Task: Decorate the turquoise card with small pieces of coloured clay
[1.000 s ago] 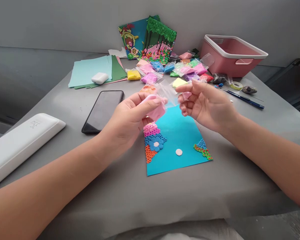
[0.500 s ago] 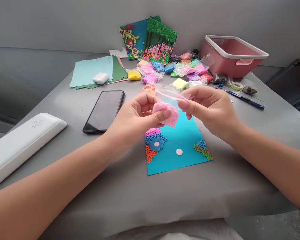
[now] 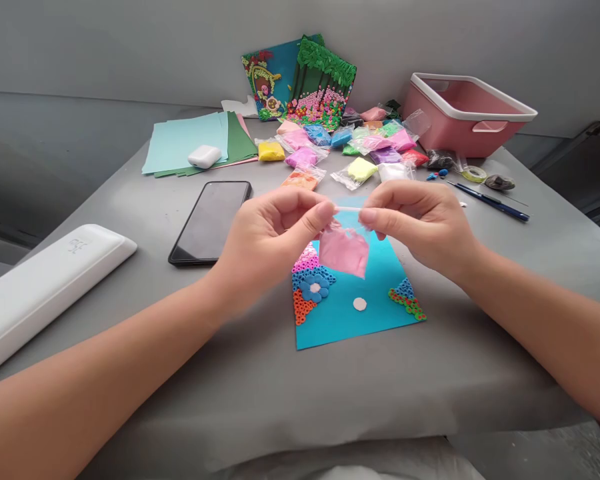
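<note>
A small clear plastic bag of pink clay hangs between my hands above the table. My left hand pinches the left end of the bag's top strip. My right hand pinches the right end of that strip. Under the bag lies a blue card with coloured clay dots at its left edge, a blue flower, a white dot, and a small coloured corner on the right.
A black phone lies left of my hands, a long white case further left. Several bags of coloured clay sit behind, with paper sheets, white earbud case, finished clay pictures, pink bin, and blue tool.
The bag went from bunched in my left fingers to hanging flat by its top strip. Both hands dropped slightly and now pinch the strip's two ends.
</note>
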`<state>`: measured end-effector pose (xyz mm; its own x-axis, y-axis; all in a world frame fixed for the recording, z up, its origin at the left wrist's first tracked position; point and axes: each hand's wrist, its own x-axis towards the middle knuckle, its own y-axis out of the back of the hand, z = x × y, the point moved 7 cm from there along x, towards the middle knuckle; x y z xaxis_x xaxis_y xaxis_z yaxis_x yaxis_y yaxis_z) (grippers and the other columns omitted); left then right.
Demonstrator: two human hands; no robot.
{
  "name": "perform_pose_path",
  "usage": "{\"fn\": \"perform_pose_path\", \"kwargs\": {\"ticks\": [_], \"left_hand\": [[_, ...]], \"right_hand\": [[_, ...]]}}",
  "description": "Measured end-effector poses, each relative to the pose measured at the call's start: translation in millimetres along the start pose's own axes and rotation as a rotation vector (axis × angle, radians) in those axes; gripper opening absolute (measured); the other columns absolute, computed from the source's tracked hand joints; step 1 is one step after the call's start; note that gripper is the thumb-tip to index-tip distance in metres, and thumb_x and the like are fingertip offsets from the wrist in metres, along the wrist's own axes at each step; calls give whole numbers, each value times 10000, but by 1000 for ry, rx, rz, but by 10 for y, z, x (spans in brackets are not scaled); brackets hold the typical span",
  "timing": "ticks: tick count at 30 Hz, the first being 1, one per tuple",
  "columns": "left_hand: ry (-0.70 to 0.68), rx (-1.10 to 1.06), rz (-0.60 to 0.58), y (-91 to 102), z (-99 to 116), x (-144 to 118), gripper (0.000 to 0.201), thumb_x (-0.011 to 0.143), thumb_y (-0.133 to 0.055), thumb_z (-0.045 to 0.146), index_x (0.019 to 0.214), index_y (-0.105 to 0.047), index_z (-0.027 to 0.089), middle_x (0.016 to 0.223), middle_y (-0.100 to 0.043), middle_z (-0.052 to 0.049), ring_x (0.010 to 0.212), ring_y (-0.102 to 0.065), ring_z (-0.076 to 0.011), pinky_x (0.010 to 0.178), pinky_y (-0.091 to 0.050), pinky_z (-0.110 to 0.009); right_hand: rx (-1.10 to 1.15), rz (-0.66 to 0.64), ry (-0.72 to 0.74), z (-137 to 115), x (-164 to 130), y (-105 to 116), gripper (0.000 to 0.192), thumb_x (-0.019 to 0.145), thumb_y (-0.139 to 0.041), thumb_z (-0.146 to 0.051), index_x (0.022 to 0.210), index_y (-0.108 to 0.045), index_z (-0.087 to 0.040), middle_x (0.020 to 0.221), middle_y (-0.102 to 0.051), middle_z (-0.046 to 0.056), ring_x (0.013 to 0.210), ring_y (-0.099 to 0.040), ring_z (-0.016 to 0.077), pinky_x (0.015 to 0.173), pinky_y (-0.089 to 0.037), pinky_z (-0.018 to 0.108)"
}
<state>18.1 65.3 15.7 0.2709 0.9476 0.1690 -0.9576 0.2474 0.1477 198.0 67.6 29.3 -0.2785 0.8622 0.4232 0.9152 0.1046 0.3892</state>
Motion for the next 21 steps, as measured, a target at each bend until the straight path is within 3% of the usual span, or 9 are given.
{"fn": "perform_pose_path", "kwargs": {"ticks": [8,12,19,21], "left_hand": [[-32,-6,53,33,73,-16,272,844,-833,471,802,-773,210,779,-765,-14,720,-707,-169,673,-591,-275],[-93,-32,0,5,51,5,221,816,-867,408,826,-802,197,778,-777,-8,685,-701,-144,625,-606,-246],[-171,135,-109,-115,72,-45,111,867,-784,296,828,-760,195,771,-723,3,701,-639,-134,539,-532,-239],[-181,150,-73,-51,90,7,104,876,-760,268,798,-728,206,753,-696,12,679,-609,-128,548,-492,-264]], "right_hand": [[1,24,31,-104,-44,-25,152,893,-757,-308,773,-725,-220,710,-656,-20,661,-570,112,552,-443,256],[21,39,1,-118,-84,-57,126,872,-776,-308,797,-726,-219,752,-686,-15,690,-604,121,562,-463,258],[32,-3,-11,-100,-123,-136,136,840,-775,-227,744,-680,-216,748,-677,-23,726,-629,121,601,-501,258],[82,-15,-30,-62,-112,-142,98,842,-800,-269,856,-713,-224,784,-679,-26,746,-647,122,623,-529,258]]}}
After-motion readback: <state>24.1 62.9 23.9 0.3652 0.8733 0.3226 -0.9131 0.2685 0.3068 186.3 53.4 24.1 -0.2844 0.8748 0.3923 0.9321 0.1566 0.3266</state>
